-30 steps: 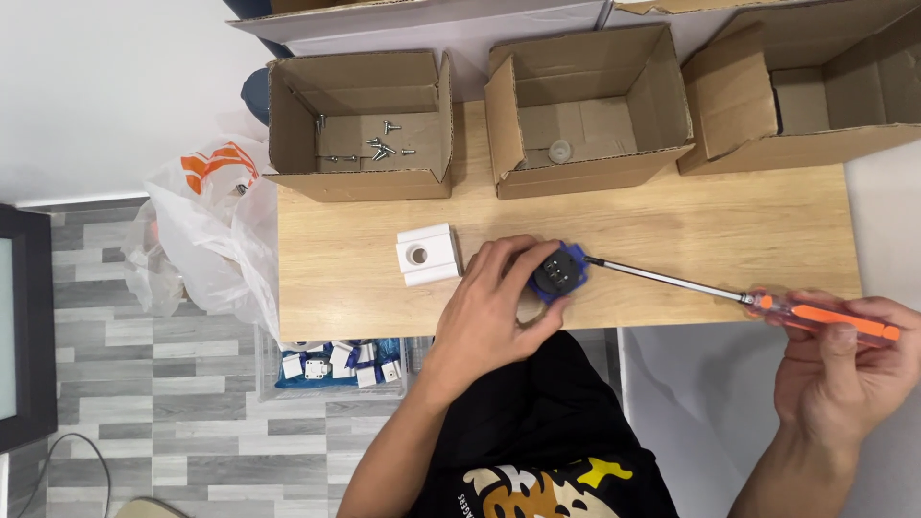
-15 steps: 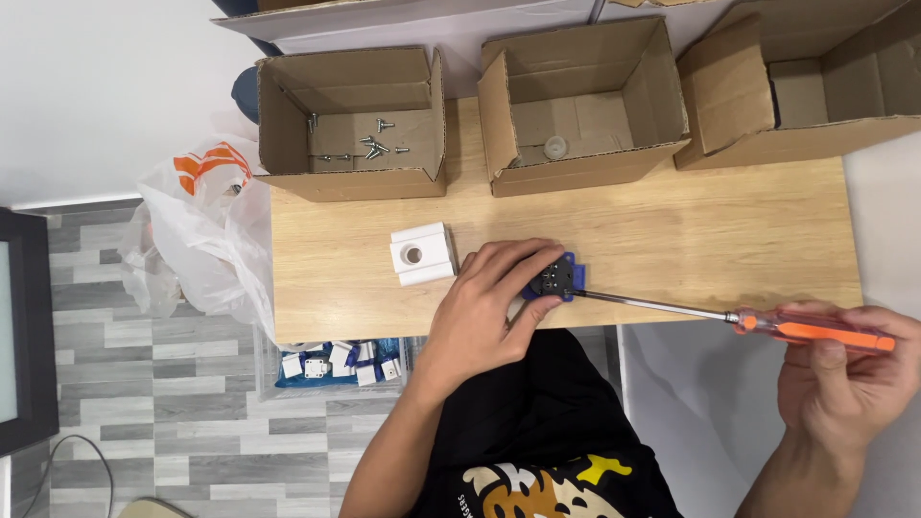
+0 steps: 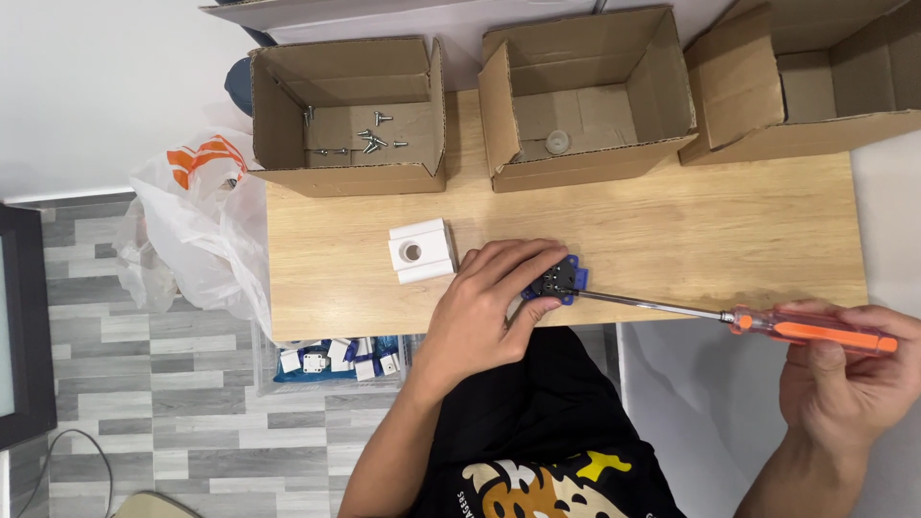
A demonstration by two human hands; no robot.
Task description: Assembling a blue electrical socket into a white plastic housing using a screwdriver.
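On the wooden table (image 3: 672, 230), in front of three open cardboard boxes (image 3: 350, 115), a screw in a small blue part (image 3: 559, 281) at the near edge appears to be under the driver; the tip must stay seated. The left hand (image 3: 484, 307) pins the part, fingers curled together over it. The right hand (image 3: 849, 379), held off the table's right edge, wraps the orange-handled screwdriver (image 3: 806, 328).

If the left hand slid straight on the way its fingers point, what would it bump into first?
The left hand points up and to the right across the wooden table, and its fingertips already rest on the small blue and black part. Beyond that, probably the middle cardboard box, though depth is hard to judge.
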